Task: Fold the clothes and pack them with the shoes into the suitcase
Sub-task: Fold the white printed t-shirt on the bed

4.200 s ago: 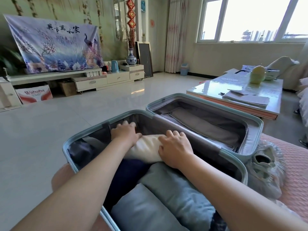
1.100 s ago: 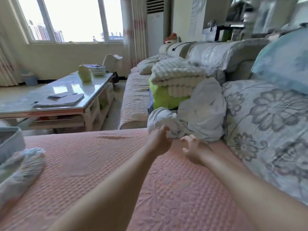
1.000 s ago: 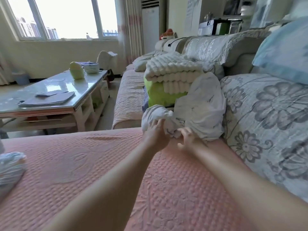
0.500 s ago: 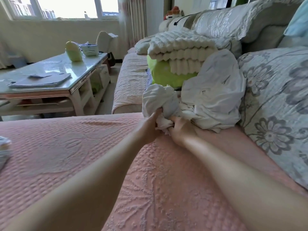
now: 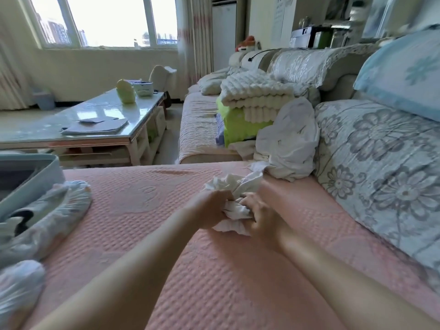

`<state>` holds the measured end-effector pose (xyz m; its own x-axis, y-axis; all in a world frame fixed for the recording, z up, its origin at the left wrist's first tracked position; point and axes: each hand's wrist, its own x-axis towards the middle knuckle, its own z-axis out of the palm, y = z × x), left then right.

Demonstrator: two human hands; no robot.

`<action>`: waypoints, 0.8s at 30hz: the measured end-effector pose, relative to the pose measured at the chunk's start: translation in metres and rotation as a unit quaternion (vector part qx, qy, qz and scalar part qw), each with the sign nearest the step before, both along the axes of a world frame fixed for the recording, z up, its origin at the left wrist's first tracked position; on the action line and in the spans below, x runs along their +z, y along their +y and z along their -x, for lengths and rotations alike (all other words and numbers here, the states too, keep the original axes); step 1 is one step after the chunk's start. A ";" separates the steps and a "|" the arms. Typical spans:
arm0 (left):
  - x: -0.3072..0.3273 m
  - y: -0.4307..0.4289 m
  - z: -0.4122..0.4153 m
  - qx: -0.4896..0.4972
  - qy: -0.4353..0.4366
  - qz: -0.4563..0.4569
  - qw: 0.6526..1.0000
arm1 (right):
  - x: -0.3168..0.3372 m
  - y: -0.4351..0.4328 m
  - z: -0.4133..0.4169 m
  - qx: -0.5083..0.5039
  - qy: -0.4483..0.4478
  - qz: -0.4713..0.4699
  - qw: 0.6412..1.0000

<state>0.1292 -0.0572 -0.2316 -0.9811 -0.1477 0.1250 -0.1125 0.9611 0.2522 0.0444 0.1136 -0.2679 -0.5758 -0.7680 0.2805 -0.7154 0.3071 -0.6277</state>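
A crumpled white garment (image 5: 234, 194) lies on the pink sofa cover (image 5: 147, 198), bunched between both hands. My left hand (image 5: 212, 208) grips its left side and my right hand (image 5: 258, 210) grips its right side. Another white garment (image 5: 289, 141) is heaped against the floral cushion behind. At the left edge a corner of the light-blue suitcase (image 5: 35, 172) shows. A shoe wrapped in a clear plastic bag (image 5: 47, 210) lies beside it, with a second bagged shoe (image 5: 16, 289) nearer me.
A floral cushion (image 5: 385, 167) and a blue pillow (image 5: 404, 72) line the sofa back on the right. Folded cream blankets (image 5: 254, 96) sit on a green bundle (image 5: 238, 125) farther along. A glass-topped coffee table (image 5: 100, 125) stands to the left.
I turned from the suitcase to the sofa, reached the white garment with both hands, took hold of it and pulled it away from the pile toward me.
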 end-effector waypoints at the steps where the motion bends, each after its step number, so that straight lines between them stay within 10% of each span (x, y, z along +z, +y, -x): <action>1: 0.000 0.004 -0.018 0.005 -0.016 -0.011 1.000 | 0.000 0.007 -0.017 0.010 -0.010 -0.020 1.000; 16: 0.023 0.060 -0.233 -0.003 -0.228 -0.099 0.969 | 0.041 0.075 -0.197 0.059 -0.208 -0.205 0.955; 20: 0.025 0.068 -0.237 0.061 -0.023 -0.092 0.994 | 0.041 0.084 -0.207 -0.019 -0.085 -0.231 0.969; 24: 0.009 0.075 -0.235 0.103 -0.109 0.000 0.989 | 0.034 0.086 -0.203 -0.057 -0.074 -0.254 0.963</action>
<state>0.3642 0.0173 -0.2223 -0.9334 -0.3481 -0.0867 -0.3586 0.9119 0.1997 0.2479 0.2001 -0.2335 -0.6687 -0.7145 -0.2057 -0.5740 0.6719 -0.4680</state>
